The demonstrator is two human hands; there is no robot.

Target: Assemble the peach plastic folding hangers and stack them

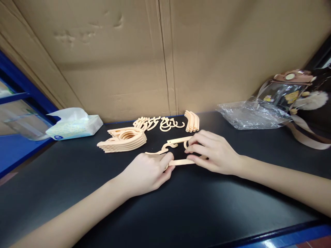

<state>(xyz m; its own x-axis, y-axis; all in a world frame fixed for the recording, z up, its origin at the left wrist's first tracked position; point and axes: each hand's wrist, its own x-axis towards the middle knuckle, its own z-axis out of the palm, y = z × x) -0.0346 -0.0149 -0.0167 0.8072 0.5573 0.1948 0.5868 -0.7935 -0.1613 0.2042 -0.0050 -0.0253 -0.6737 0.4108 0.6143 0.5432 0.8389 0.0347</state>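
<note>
Between my hands is a cream plastic folding hanger point(182, 162), its strips running from one hand to the other. My left hand point(151, 170) is closed, thumb and fingers pinching the hanger's left end. A curved arm with a small hook point(165, 148) juts out above that hand. My right hand point(214, 151) grips the hanger's right side, fingers curled over an upper strip point(178, 140) and a lower one. Part of the hanger is hidden under the right fingers. Just behind my left hand lies a stack of cream hanger pieces point(124, 143).
Loose cream hooks point(165, 124) and a bundle of short curved pieces point(192, 121) lie toward the back of the black table point(181, 213). A tissue pack point(74, 125) stands left. At right are a clear plastic bag point(256, 115) and a strapped bottle point(284, 91). Cardboard point(116, 69) rises behind.
</note>
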